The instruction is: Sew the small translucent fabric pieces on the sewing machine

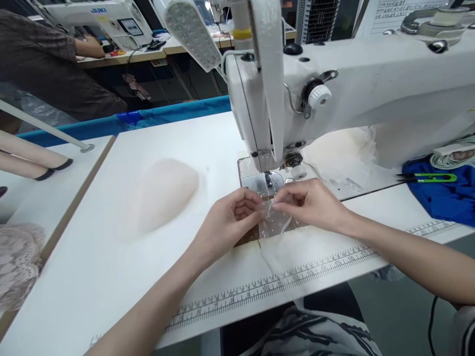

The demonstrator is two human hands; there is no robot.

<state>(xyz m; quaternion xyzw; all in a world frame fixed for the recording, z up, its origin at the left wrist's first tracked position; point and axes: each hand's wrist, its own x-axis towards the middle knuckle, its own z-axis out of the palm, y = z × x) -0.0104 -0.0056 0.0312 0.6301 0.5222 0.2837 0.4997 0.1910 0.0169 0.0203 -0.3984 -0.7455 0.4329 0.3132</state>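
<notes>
Just in front of the sewing machine's needle area [268, 179], a thin white strip [270, 207] runs between my two hands. My right hand [313, 205] pinches its upper end between thumb and fingertips. My left hand [237, 215] is closed, its thumb and curled fingers at the strip's other side. A pale loose tail [285, 225] hangs below my right fingers over a clear plate [272, 230] on the table. The sewing machine's head [256, 113] stands directly above and behind both hands. What lies inside the curled left fingers is hidden.
Pale sheer fabric [166, 198] lies left on the white table [104, 277], and more fabric [341, 153] sits under the machine arm. Green thread snips [434, 177] rest on blue cloth [445, 198] at right. Lace [20, 264] lies far left. Another person's arm [89, 48] is behind.
</notes>
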